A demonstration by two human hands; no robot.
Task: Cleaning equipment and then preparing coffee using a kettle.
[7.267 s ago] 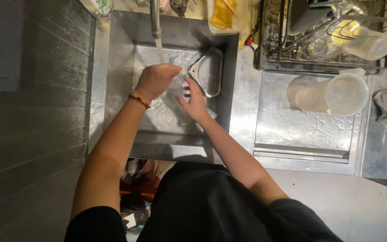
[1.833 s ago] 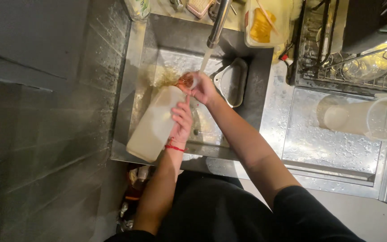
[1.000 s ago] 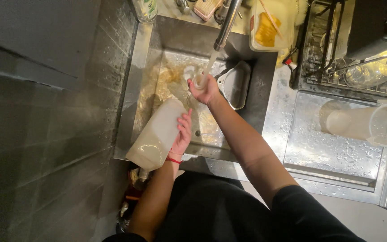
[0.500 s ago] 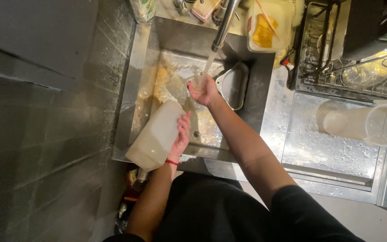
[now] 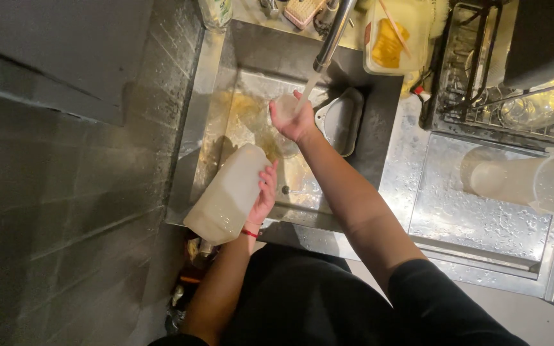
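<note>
1. The steel sink point(image 5: 379, 128) took up the upper middle of the view, its basin wet and stained yellowish near the far left corner, with a wet steel drainboard point(image 5: 476, 211) joined to its right edge
2. A dish rack point(image 5: 514, 70) stood at the far right corner of the drainboard, holding glassware
3. A large translucent plastic jug point(image 5: 229, 194) leaned tilted over the sink's near left corner, its base hanging past the near rim and its neck pointing into the basin
4. A clear plastic container point(image 5: 533, 182) lay on its side on the drainboard, near the right edge
5. A small steel tray point(image 5: 340, 120) rested inside the basin, against its right wall
6. A pale tub point(image 5: 395, 38) with something yellow inside sat on the ledge behind the sink's far right corner
7. The tap point(image 5: 333, 35) reached in from the far edge, and water ran from its spout
8. The right hand point(image 5: 295, 122) was closed around a small clear cup point(image 5: 285, 107), holding it under the stream at the middle of the basin
9. The left hand point(image 5: 264, 192), with a red band at the wrist, pressed flat, fingers together, against the right side of the jug, steadying it rather than gripping it
</note>
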